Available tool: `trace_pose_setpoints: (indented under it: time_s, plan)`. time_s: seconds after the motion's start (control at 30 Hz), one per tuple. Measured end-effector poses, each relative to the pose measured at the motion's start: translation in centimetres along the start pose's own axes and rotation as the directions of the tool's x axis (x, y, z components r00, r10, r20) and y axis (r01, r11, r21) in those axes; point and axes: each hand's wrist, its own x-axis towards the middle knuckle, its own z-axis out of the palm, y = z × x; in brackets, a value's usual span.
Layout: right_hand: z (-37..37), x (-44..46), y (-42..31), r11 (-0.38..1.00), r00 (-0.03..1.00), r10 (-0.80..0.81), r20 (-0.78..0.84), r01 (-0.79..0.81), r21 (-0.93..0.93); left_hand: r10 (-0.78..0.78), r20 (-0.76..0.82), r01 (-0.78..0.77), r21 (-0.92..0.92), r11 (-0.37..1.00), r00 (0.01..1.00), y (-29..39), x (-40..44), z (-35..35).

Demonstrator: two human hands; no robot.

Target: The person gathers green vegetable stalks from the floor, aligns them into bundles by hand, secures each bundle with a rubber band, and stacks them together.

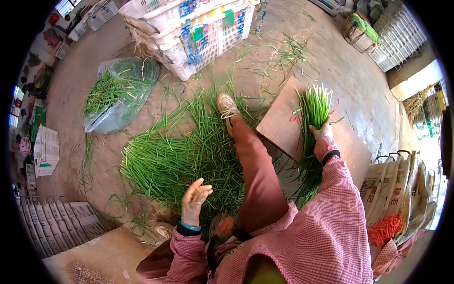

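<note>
Clasping with the right hand (323, 128) a bundle of green stalks (313, 108) on a brown board (280, 112), with pale ends beyond the hand. Holding the left hand (193, 201) half open, slightly curled, near loose stalks (156, 161) spread just beyond it. Note, farther beyond that hand, a clear plastic bag (111, 120) of greens (106, 93) and stacked white crates (208, 45).

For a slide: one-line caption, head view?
Right hand grips a bundle of green stalks on a brown board; left hand is near loose green stalks on the floor.
</note>
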Motion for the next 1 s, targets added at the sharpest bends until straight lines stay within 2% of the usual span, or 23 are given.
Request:
trace_pose_setpoints:
  time_s: [0.03,0.07,0.1,0.13,0.2,0.23,0.3,0.33,0.4,0.43,0.47,0.53,0.57,0.6,0.67,0.7,0.73,0.77,0.8,0.83,0.87,0.93,1.0]
  plan:
    - [-0.1,-0.3,-0.4,0.999,0.999,-0.05,-0.022,0.05,0.001,-0.016,-0.024,0.015,-0.025,1.0,1.0,-0.7,0.3,-1.9]
    - [-2.9,-3.9,-3.1,0.972,0.985,-0.165,0.042,0.155,0.176,-0.03,-0.075,0.026,-0.052,0.998,0.997,-1.5,0.1,-3.6]
    - [-5.6,-7.0,-6.4,0.958,0.943,-0.284,0.173,0.273,0.085,-0.039,-0.073,0.034,-0.072,0.997,0.997,-1.8,0.0,-5.0]
    - [-4.9,-5.7,-3.8,0.838,0.853,-0.437,0.286,0.502,-0.216,-0.002,-0.058,-0.001,-0.058,0.998,0.998,-2.7,0.3,-7.2]
    - [-3.2,-2.5,-3.5,0.967,0.965,-0.243,-0.096,0.232,-0.108,-0.051,-0.224,0.023,-0.128,0.992,0.973,-3.7,0.3,-10.7]
    - [-2.3,0.4,-3.6,0.874,0.922,-0.177,-0.344,-0.014,-0.486,-0.106,-0.315,0.06,-0.153,0.986,0.943,-4.8,0.6,-13.0]
    - [-1.7,2.3,-7.3,0.77,0.732,-0.584,-0.351,0.362,-0.525,-0.064,-0.468,-0.067,-0.257,0.964,0.882,-8.1,1.2,-18.2]
    - [-1.0,-1.3,-14.1,0.784,0.747,-0.592,-0.302,0.445,-0.433,-0.027,-0.523,-0.161,-0.31,0.937,0.852,-9.9,1.8,-20.9]
    - [5.0,-0.8,-18.9,0.504,0.492,-0.854,-0.17,0.863,-0.035,-0.047,-0.529,-0.243,-0.464,0.852,0.847,-14.9,3.3,-27.7]
    - [7.4,-4.9,-23.5,0.636,0.64,-0.766,0.067,0.738,0.226,-0.053,-0.528,-0.283,-0.535,0.796,0.848,-15.5,4.3,-29.1]
    - [9.7,-9.4,-28.1,0.751,0.684,-0.651,0.329,0.517,0.41,-0.058,-0.526,-0.321,-0.599,0.733,0.849,-16.1,5.3,-30.4]
    - [17.8,-12.6,-33.2,0.808,0.524,-0.574,0.629,0.486,0.333,-0.174,-0.838,-0.54,-0.477,0.693,0.518,-13.3,8.1,-30.5]
    - [22.9,-14.1,-34.4,0.552,0.378,-0.736,0.562,0.815,0.174,-0.218,-0.857,-0.201,-0.342,0.918,0.467,-9.7,7.7,-30.2]
    - [26.0,-16.1,-36.7,0.415,0.259,-0.743,0.617,0.901,0.122,-0.225,-0.853,-0.21,-0.356,0.911,0.471,-9.1,8.8,-30.9]
    - [30.4,-20.8,-41.6,0.509,0.289,-0.61,0.738,0.856,0.085,-0.066,-0.934,-0.413,-0.217,0.884,0.35,-9.3,11.1,-32.6]
    - [36.9,-18.2,-41.5,0.437,0.168,-0.633,0.756,0.883,0.17,-0.098,-0.92,-0.437,-0.272,0.857,0.38,-8.7,11.5,-33.5]
    - [40.3,-17.5,-40.8,0.407,0.115,-0.633,0.766,0.89,0.203,-0.117,-0.909,-0.425,-0.297,0.855,0.4,-10.0,12.2,-34.8]
    - [43.6,-16.8,-40.1,0.378,0.061,-0.63,0.774,0.895,0.238,-0.01,-0.922,-0.338,-0.152,0.929,0.387,-11.3,12.7,-36.4]
    - [43.9,-19.1,-40.7,-0.169,-0.104,-0.661,0.744,0.985,-0.012,0.105,-0.919,-0.254,0.005,0.967,0.38,-12.7,13.6,-38.0]
    - [44.2,-20.5,-41.1,-0.656,-0.272,-0.591,0.759,0.709,-0.257,0.163,-0.905,-0.26,0.061,0.964,0.393,-14.2,14.7,-39.2]
    - [45.0,-20.4,-41.0,-0.663,-0.274,-0.584,0.764,0.704,-0.255,0.154,-0.907,-0.263,0.051,0.964,0.391,-14.2,15.8,-39.6]
    - [46.6,-20.1,-40.6,-0.699,-0.409,-0.384,0.828,0.714,0.029,0.307,-0.91,0.198,0.367,0.909,0.279,-11.6,17.8,-39.6]
    - [48.1,-19.2,-40.4,-0.605,-0.331,-0.344,0.879,0.794,0.062,0.138,-0.954,0.493,0.257,0.831,0.265,-8.8,19.9,-39.1]
